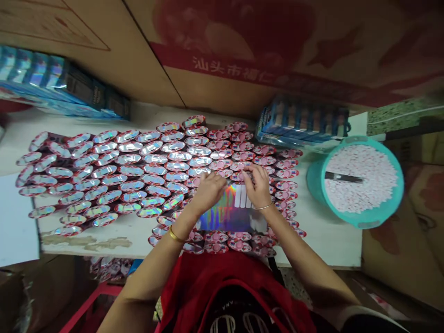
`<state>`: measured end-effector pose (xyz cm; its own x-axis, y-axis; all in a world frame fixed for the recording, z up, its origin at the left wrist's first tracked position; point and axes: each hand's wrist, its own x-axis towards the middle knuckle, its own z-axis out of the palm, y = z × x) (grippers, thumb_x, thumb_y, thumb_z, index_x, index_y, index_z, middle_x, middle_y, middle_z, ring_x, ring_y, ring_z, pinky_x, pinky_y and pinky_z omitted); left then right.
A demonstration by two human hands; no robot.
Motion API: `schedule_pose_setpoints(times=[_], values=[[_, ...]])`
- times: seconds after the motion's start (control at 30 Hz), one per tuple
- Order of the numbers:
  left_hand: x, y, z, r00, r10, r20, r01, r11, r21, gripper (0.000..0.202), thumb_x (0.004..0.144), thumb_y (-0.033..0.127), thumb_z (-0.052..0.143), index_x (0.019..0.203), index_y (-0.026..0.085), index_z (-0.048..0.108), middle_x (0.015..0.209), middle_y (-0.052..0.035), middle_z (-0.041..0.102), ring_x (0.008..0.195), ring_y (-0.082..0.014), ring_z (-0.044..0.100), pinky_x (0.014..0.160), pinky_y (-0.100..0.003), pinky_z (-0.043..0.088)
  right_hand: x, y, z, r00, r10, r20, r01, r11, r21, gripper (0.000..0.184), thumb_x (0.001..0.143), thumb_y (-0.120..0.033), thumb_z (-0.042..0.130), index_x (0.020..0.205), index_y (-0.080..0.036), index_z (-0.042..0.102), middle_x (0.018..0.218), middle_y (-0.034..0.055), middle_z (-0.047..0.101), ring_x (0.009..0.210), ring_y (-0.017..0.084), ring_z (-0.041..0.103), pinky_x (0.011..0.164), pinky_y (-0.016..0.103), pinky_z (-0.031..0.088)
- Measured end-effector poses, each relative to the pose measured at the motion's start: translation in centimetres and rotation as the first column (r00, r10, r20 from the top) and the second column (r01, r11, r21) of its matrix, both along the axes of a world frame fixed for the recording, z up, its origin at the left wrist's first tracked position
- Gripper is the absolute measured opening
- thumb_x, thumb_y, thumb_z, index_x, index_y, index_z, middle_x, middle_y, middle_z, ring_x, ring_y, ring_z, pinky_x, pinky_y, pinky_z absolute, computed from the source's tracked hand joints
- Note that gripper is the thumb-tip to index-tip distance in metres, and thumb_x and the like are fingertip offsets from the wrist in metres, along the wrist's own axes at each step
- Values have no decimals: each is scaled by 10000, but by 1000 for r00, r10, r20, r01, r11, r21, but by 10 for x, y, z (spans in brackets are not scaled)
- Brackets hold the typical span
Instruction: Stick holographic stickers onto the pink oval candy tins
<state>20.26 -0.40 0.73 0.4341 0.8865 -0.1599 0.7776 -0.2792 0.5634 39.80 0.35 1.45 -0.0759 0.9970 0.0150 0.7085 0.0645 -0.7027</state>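
Note:
A shiny rainbow sheet (218, 215) lies over the rows of small packs, with pale strips on its right part, possibly peeled label places. My left hand (210, 189) is over the sheet's upper left corner, fingers curled together; anything between the tips is too small to make out. At the upper right of the sheet, my right hand (258, 187) has thumb and fingers bent close together over the packs. What they pinch, if anything, cannot be seen. Many oval-ended packs (130, 159) stand in rows, silvery on the left; those near my right hand carry round pink spots (242, 146).
A teal bucket (314, 185) full of small whitish pieces stands at the right, a dark strip (343, 177) lying on them. Blue boxes (305, 122) stand at the back right, more blue packages (52, 83) at the back left. Large cartons (208, 90) wall off the rear. White paper (17, 217) lies left.

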Motion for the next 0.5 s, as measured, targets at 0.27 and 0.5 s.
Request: schedule_pose_setpoints(times=[0.27, 0.5], values=[[7, -18, 10, 998, 67, -20, -65, 993, 97, 230, 928, 315, 529, 1106, 235, 651, 1026, -85, 669, 966, -236, 563, 833, -378, 336, 16, -12, 9, 912, 364, 189, -329, 925, -192, 312, 990, -330, 405, 811, -196, 622, 853, 64, 679, 864, 202, 546, 808, 349, 287], [33, -47, 3, 991, 83, -102, -50, 956, 289, 244, 917, 189, 512, 1108, 239, 656, 1264, -105, 626, 1158, -273, 508, 942, -454, 326, 21, -3, 2, 914, 377, 146, -333, 907, -257, 245, 952, -272, 479, 772, -193, 625, 842, 54, 698, 873, 194, 584, 808, 326, 286]])
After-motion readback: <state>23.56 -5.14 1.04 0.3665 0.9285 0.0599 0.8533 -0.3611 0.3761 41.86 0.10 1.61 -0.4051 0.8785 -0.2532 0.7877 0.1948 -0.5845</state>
